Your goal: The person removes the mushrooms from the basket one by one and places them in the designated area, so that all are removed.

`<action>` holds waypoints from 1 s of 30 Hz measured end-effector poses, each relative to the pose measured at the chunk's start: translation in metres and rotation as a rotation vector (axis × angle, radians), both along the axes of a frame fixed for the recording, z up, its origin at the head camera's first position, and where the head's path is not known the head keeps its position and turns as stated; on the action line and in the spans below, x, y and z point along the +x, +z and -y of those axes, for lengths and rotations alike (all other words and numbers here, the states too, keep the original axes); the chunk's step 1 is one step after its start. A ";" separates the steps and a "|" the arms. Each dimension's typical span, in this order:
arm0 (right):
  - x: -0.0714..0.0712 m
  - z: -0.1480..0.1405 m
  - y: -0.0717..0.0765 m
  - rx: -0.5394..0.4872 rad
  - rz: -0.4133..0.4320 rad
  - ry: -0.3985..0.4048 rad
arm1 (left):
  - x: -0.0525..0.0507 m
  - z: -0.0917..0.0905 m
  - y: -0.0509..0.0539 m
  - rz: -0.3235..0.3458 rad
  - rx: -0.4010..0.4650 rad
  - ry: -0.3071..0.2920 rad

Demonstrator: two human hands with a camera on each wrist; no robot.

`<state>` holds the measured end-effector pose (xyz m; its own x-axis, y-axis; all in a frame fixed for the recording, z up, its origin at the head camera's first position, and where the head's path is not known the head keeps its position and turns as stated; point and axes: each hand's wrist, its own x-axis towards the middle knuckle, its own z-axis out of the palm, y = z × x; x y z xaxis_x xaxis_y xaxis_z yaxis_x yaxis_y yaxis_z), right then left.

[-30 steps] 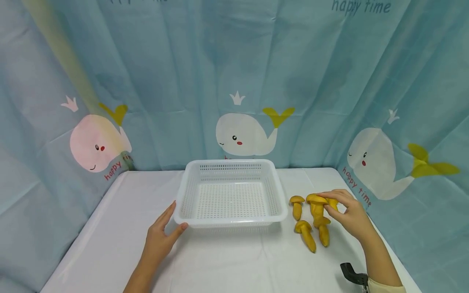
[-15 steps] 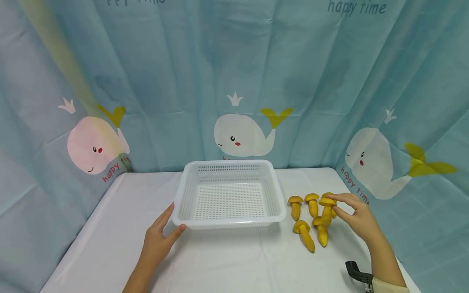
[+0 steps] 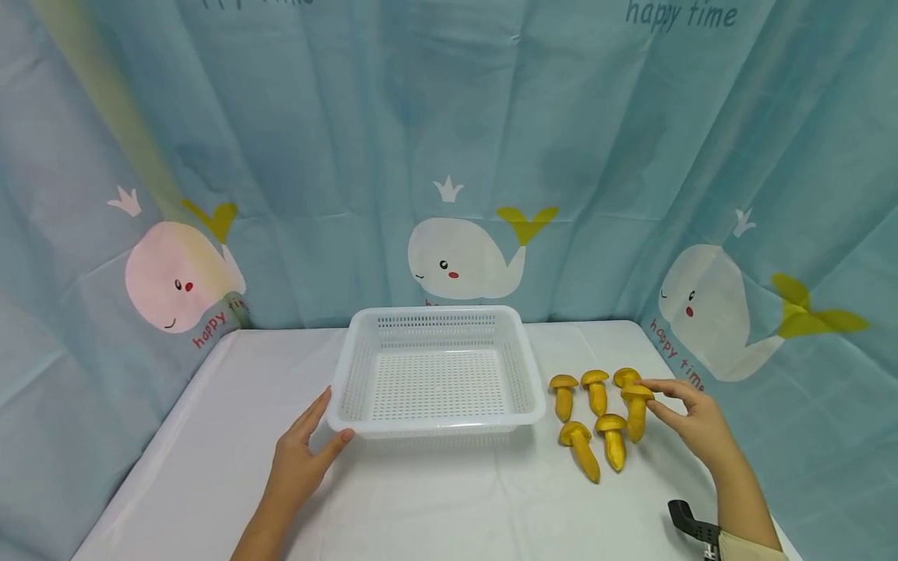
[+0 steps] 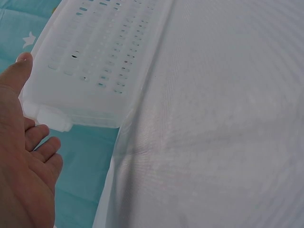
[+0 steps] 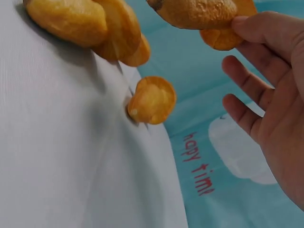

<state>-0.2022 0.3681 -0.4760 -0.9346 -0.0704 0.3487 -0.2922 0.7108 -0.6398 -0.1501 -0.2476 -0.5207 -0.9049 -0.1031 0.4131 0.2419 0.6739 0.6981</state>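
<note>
My right hand [image 3: 705, 428] pinches a yellow-brown mushroom [image 3: 637, 414] by its cap, between thumb and fingers. In the right wrist view, this mushroom [image 5: 194, 12] is off the table, while the other fingers spread loosely below it. Several more such mushrooms [image 3: 581, 450] lie on the table beside it, one partly hidden behind the held one. A white perforated plastic basket [image 3: 435, 426] stands left of them with nothing in it. At its near left corner my left hand [image 3: 298, 460] touches the rim, thumb in front and fingers along the side.
A white cloth [image 3: 435, 499] covers the table. Blue curtains [image 3: 337, 156] with whale prints hang close behind and on both sides. A black curved piece [image 3: 691, 523] sits at the right wrist.
My right hand has carried the pinched mushroom to the right, from above the middle of the group to its right side. My left hand stays at the basket's corner.
</note>
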 end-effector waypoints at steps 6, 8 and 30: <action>-0.001 -0.010 -0.004 -0.020 0.084 -0.002 | 0.000 0.001 0.000 0.010 0.004 0.002; -0.002 -0.012 -0.005 -0.027 0.111 0.005 | 0.000 0.001 -0.001 0.010 0.007 0.002; -0.008 -0.029 -0.030 0.004 0.270 0.039 | -0.002 0.002 -0.003 0.009 0.008 -0.006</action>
<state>-0.2107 0.3969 -0.5059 -0.9903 -0.1090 0.0865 -0.1384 0.7052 -0.6953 -0.1523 -0.2498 -0.5240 -0.9092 -0.1008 0.4040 0.2395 0.6672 0.7053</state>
